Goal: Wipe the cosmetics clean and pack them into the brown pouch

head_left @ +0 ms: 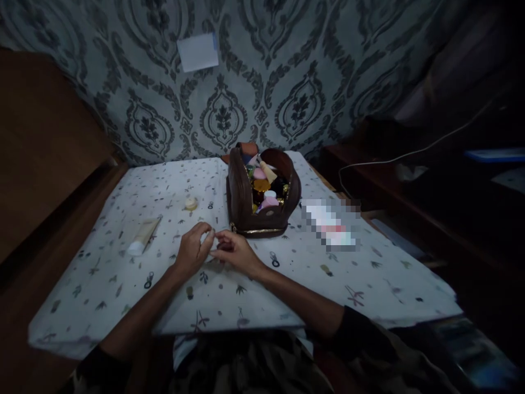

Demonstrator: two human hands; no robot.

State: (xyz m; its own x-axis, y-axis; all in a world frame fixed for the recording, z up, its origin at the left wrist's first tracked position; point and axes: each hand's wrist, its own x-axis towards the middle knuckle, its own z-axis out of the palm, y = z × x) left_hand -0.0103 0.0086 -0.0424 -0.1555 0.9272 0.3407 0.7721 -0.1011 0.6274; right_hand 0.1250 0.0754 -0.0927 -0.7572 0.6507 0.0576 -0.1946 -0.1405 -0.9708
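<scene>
My left hand (192,250) and my right hand (240,253) meet over the table in front of the bag, fingertips almost touching. Both have their fingers curled in a pinch. Something small seems to be between them, but dim light and the fingers hide what it is. Just behind my right hand stands a brown toiletry bag (262,223), unzipped, with its lid folded back. Several cosmetics jars and tubes fill it, among them a beige-capped tube (268,172) and a white-lidded pink container (269,202). A small cream-coloured jar (191,203) sits beyond my left hand.
A beige tube with a white cap (143,236) lies at the left on the patterned tablecloth (110,219). To the right of the bag is a blurred-out flat object (331,225). A white cable (394,161) runs at the right, and a patterned wall (262,71) rises behind.
</scene>
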